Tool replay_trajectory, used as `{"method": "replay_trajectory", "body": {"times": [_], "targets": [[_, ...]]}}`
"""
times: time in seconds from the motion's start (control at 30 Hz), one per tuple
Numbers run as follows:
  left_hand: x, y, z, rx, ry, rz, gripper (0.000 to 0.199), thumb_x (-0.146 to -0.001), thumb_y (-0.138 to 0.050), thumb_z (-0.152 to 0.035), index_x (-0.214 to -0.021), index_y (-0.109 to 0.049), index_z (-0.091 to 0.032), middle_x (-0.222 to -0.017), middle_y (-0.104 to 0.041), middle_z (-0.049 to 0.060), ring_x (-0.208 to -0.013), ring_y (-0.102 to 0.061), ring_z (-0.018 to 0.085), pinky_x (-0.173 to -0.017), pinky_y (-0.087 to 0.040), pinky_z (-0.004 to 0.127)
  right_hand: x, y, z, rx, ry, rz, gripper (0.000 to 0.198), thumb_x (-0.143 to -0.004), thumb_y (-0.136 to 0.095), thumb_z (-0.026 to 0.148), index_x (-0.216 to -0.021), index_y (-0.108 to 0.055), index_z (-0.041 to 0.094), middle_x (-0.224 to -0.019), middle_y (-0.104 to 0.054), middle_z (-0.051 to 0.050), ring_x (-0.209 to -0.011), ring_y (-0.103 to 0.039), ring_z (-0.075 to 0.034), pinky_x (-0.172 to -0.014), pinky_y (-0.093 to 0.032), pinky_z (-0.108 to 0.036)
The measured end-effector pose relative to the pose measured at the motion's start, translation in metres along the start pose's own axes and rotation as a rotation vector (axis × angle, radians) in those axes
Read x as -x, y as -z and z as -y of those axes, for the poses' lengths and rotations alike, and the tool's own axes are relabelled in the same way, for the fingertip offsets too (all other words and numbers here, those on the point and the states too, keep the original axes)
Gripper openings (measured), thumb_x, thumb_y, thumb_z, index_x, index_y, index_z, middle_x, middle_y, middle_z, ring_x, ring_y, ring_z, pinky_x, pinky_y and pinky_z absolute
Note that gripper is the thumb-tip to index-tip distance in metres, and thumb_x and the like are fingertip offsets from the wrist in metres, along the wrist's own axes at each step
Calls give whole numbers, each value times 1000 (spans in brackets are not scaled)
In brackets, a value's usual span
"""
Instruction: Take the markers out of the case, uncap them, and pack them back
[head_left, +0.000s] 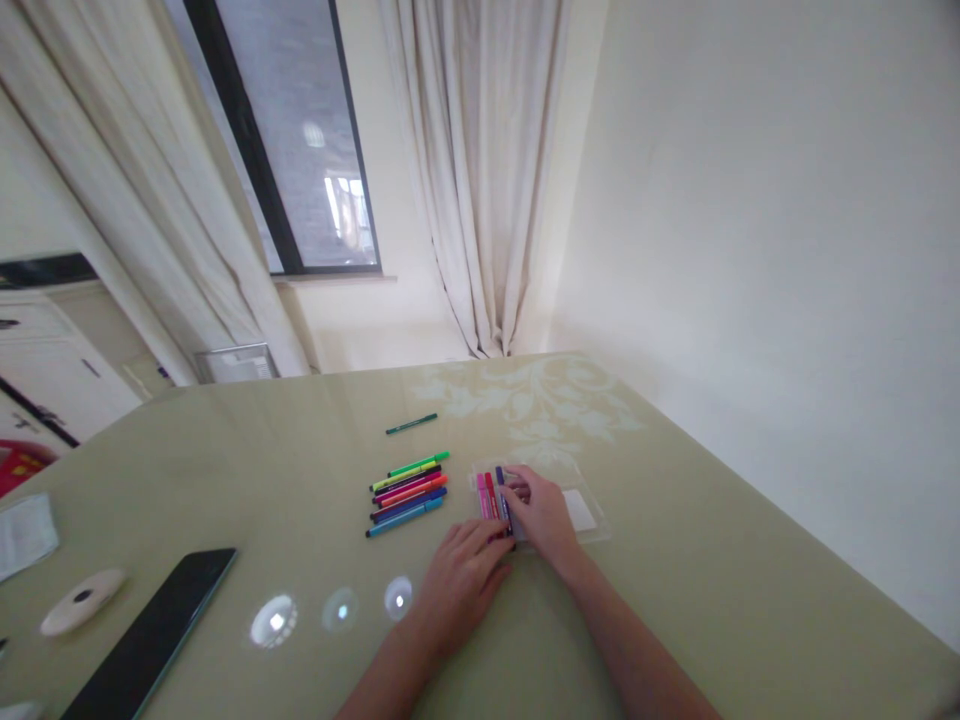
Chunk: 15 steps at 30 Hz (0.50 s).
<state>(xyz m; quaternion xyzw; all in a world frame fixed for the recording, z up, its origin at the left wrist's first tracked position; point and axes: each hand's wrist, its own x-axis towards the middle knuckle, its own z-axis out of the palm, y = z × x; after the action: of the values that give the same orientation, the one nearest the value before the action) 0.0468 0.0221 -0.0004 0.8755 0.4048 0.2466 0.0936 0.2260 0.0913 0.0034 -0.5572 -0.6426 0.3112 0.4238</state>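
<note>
A shallow clear plastic case (600, 528) lies on the table with a pink marker (482, 492) and a red marker (491, 490) side by side at its left. Beside them is a dark blue marker (501, 480). My right hand (546, 515) reaches over the case, its thumb and fingers closed on the upper part of the dark blue marker. My left hand (463, 565) rests at the near edge of the case, fingers stretched over the markers' lower ends. Its fingertips touch the dark blue marker's lower end and partly hide the others.
Left of the case lies a row of several colored markers (409, 493). A dark green marker (411, 424) sits farther back. A black phone-like slab (157, 630), a pale oval object (82, 602) and a white packet (28, 535) are at the table's left. A wall borders the right side.
</note>
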Motion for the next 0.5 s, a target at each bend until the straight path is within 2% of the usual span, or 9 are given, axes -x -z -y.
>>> {"method": "replay_trajectory", "body": {"times": [0.13,0.27,0.37,0.5], "targets": [[-1,-1,1,-7,-39,-16,33,-98,-58,-17,-130,-65,-26,-134,-69,8,-123,-62,25,-105,-49,43,2,-2,4,175,82,33,12,-86,-62,16,-87,-73,20,-89,-74,-5,-73,-69,-17,-73,-54,-30],[-7,-4,-1,-19,-38,-7,28,-98,-57,-15,-121,-70,-25,-126,-73,7,-117,-65,25,-100,-51,42,1,-2,5,312,97,78,17,-82,-64,11,-68,-68,19,-79,-68,-4,-72,-63,-16,-71,-49,-28],[-9,-5,-3,0,-12,-1,22,-99,-57,-16,-113,-72,-24,-118,-75,6,-112,-66,24,-98,-51,42,1,-2,5,327,110,69,19,-82,-64,9,-66,-66,19,-77,-65,-3,-72,-61,-16,-70,-47,-27],[-6,1,4,71,37,-66,21,-102,-54,-23,-117,-70,-26,-120,-73,5,-113,-64,22,-100,-48,39,3,1,7,275,117,65,16,-84,-64,12,-71,-70,19,-76,-65,-2,-71,-61,-16,-70,-46,-27]]}}
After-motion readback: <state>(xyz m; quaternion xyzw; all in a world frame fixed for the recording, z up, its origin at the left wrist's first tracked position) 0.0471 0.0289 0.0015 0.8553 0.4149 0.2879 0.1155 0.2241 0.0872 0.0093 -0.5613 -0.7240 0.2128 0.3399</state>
